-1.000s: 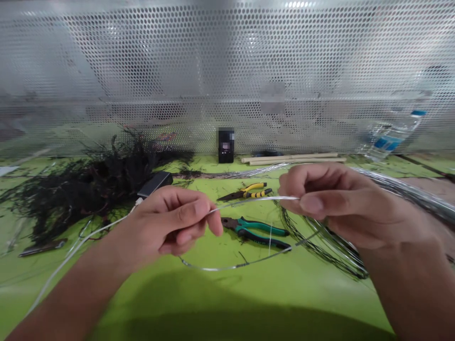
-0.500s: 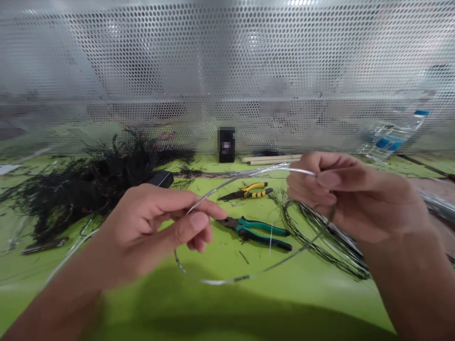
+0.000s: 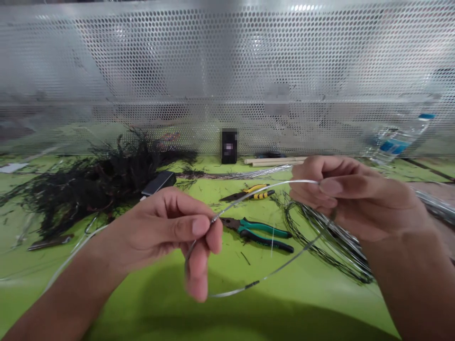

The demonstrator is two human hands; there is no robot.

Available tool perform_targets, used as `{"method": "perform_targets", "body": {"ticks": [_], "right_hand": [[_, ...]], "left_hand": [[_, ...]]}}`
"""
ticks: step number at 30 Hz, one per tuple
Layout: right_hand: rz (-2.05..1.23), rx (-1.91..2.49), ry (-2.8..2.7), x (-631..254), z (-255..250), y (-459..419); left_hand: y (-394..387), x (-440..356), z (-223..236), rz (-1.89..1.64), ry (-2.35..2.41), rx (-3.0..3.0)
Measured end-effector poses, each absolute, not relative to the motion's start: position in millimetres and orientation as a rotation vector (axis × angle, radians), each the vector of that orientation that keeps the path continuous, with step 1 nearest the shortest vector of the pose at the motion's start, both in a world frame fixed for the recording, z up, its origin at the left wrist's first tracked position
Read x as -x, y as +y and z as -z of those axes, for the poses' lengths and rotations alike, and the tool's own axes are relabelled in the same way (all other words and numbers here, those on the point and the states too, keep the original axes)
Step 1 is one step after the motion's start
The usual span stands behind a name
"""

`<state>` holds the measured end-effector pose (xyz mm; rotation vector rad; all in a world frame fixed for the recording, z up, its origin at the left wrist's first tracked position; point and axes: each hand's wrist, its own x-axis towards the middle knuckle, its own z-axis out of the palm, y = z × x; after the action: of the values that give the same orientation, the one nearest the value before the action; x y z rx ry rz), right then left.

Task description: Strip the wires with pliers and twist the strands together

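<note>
A thin silvery wire (image 3: pixel 261 188) with dark wrapped bands is bent into a wide loop between my hands, above the table. My left hand (image 3: pixel 174 232) pinches its left side between thumb and fingers, and the wire curves down behind the lower fingers. The upper right of the loop is gripped by my right hand (image 3: pixel 341 194), thumb pressed on top, other fingers curled. The lower part of the loop sweeps toward my left fingers, where its end is partly hidden. Beneath the loop lie green-and-black pliers (image 3: pixel 261 233) and yellow-and-black needle-nose pliers (image 3: pixel 249 192).
Black fibrous strands (image 3: pixel 92 184) are heaped at the left beside a dark box (image 3: pixel 159 183). Coiled black wire (image 3: pixel 316 241) lies near my right wrist. A water bottle (image 3: pixel 398 142) leans at the back right. Behind the green table (image 3: pixel 227 322) rises a perforated metal screen (image 3: pixel 199 61).
My left hand has shifted slightly right along the wire, its thumb closing on it and its lower fingers dropping down. The loop's upper arc now hangs a little lower.
</note>
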<state>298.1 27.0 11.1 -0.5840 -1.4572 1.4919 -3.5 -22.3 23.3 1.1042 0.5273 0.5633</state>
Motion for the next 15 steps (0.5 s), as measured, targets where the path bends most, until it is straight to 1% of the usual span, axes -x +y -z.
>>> {"method": "perform_targets", "body": {"ticks": [2, 5, 10, 15], "right_hand": [[-1.467, 0.62, -1.455, -299.0, -11.5, 27.4], [-1.441, 0.654, -1.458, -302.1, -11.1, 27.6], [-1.405, 0.657, -1.571, -308.4, -8.9, 27.0], [-1.402, 0.565, -1.709, -308.5, -6.9, 27.9]], "left_hand": [[-21.1, 4.2, -24.4, -0.608, 0.59, -1.223], [-23.8, 4.1, -25.8, -0.782, 0.748, -1.524], [-38.0, 3.8, -22.4, -1.071, 1.153, -2.37], [-38.1, 8.9, -5.7, -1.577, 1.291, -3.164]]}}
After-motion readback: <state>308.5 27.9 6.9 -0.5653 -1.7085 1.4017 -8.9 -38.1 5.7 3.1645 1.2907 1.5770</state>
